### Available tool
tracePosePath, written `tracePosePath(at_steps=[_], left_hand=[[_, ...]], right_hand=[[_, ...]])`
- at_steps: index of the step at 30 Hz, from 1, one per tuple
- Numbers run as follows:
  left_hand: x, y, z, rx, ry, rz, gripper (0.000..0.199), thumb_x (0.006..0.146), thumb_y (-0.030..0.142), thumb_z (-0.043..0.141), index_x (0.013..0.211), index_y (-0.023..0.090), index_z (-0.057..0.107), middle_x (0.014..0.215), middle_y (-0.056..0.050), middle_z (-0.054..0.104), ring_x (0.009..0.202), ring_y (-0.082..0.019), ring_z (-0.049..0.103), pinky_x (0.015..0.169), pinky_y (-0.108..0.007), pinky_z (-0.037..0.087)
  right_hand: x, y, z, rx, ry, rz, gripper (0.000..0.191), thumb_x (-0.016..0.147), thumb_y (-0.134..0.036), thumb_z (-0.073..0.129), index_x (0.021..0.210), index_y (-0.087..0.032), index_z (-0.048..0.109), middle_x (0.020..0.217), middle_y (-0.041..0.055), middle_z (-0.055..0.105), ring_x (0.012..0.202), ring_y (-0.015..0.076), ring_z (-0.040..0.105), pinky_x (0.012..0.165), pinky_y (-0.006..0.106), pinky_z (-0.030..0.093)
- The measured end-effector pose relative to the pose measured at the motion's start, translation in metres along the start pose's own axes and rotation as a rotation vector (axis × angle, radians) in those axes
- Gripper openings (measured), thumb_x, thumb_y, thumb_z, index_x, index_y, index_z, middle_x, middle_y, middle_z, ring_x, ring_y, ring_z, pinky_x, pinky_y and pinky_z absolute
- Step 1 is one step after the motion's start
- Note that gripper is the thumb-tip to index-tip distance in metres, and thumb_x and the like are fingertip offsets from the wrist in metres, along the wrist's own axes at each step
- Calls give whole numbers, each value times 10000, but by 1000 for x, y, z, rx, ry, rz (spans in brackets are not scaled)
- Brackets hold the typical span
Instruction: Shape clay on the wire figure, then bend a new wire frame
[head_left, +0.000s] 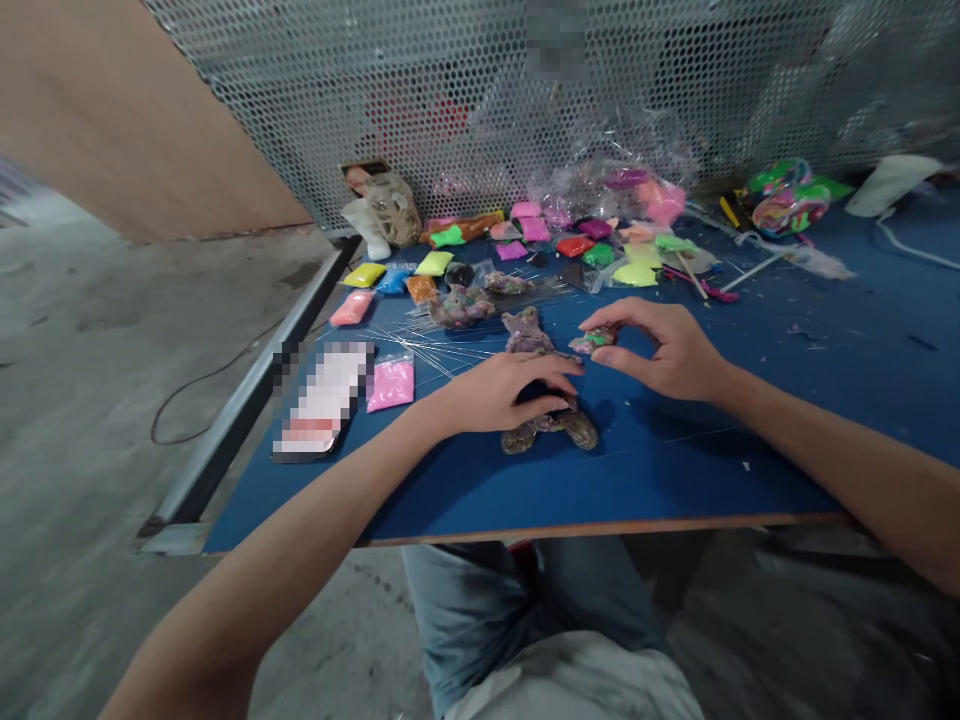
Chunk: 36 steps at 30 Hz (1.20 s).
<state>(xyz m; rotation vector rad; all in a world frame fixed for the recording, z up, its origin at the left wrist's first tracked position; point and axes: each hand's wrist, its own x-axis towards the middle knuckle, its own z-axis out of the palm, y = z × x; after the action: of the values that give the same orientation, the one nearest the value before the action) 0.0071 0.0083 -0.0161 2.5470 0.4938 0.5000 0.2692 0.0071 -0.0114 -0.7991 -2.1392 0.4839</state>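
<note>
A mottled grey-brown clay figure (527, 332), with two rounded feet at its lower end, lies flat on the blue table (465, 495). My left hand (517, 392) rests over the middle of this figure, its fingers curled round the body and hiding that part. To the right, my right hand (660, 345) pinches a small mottled clay piece (598, 340) with green and pink flecks between thumb and fingers, just beside the figure. Further back, another lump of mottled clay (461, 307) sits near thin clear wires (420, 345).
A phone (322, 400) and a pink clay packet (391, 383) lie at the left. Several coloured packets (435, 263), plastic bags and sticks line the back, before a perforated metal screen (480, 90). A white cup (892, 185) lies at the back right.
</note>
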Motion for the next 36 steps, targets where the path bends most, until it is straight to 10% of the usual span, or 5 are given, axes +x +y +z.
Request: tracePosePath(at_steps=[15, 36], left_hand=[[2, -6, -6, 57, 162, 44, 185, 992, 293, 593, 1059, 235, 756, 1050, -60, 772, 998, -185, 686, 941, -358, 503], [12, -14, 8, 147, 122, -175, 190, 841, 462, 765, 889, 281, 795, 1089, -17, 720, 1067, -228, 573, 914, -356, 369]], right_hand=[[5, 15, -5, -69, -511, -199, 222, 1011, -369, 497, 931, -205, 624, 880, 55, 616, 764, 181, 557, 738, 310, 426], [18, 35, 24, -135, -562, -104, 365, 909, -578, 634, 853, -221, 682, 821, 31, 667, 753, 191, 609, 635, 280, 365]])
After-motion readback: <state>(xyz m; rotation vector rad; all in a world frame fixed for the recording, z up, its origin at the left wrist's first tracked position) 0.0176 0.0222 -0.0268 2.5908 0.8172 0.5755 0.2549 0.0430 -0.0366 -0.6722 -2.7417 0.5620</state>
